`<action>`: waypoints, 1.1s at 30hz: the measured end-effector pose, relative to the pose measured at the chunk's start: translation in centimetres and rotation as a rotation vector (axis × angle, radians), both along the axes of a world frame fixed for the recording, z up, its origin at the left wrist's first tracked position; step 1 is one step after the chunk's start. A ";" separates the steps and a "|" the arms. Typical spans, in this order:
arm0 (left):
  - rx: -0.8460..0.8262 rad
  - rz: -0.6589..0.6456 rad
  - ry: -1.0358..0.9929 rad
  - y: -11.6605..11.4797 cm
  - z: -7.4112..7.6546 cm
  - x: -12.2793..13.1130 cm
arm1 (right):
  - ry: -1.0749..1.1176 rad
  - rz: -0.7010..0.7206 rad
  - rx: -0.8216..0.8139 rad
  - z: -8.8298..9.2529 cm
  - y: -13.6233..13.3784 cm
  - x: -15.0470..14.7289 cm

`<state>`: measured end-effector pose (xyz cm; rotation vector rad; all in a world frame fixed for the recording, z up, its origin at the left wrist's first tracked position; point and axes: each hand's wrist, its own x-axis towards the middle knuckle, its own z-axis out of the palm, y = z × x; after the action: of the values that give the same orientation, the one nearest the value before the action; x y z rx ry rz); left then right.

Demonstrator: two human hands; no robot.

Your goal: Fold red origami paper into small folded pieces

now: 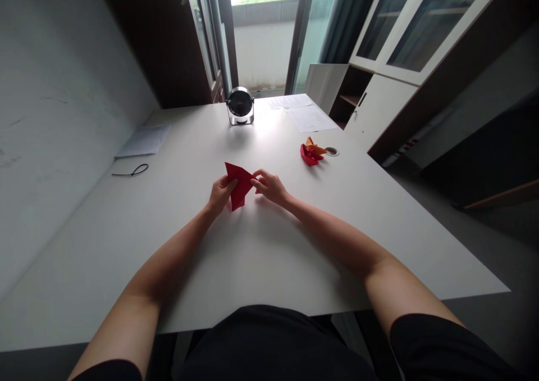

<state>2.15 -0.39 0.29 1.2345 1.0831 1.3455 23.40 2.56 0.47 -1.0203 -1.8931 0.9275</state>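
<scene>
A sheet of red folded paper [241, 185] is held between my two hands, a little above the white table [269, 246]. My left hand [221, 194] grips its left edge, thumb on the near face and fingers behind. At the paper's right corner, my right hand [270, 187] pinches it between thumb and fingers. The paper has angled edges, with a flap hanging at its lower end. To the right lie folded paper pieces, one red [310, 155] and one orange [315, 147], touching each other.
A round silver-framed device [240, 104] stands at the table's back. Printed sheets [309, 118] lie at the back right, near a round cable hole [332, 152]. On the left are a paper stack [143, 140] and a black cable tie [137, 171]. A wall borders the left side.
</scene>
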 end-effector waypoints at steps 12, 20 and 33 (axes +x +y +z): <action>0.033 -0.094 0.085 0.6 -1.1 0.0 | 0.302 0.141 -0.099 -1.4 1.5 -0.3; 0.031 -0.096 0.111 0.3 -1.1 0.1 | 0.060 -0.098 0.184 -0.6 0.9 0.0; 0.146 -0.172 0.387 -1.1 0.2 0.8 | -0.221 0.018 0.356 -0.6 0.2 0.1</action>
<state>2.93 -1.48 0.52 1.7059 1.1242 1.0943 23.49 2.74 -0.09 -0.9175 -2.1565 0.4745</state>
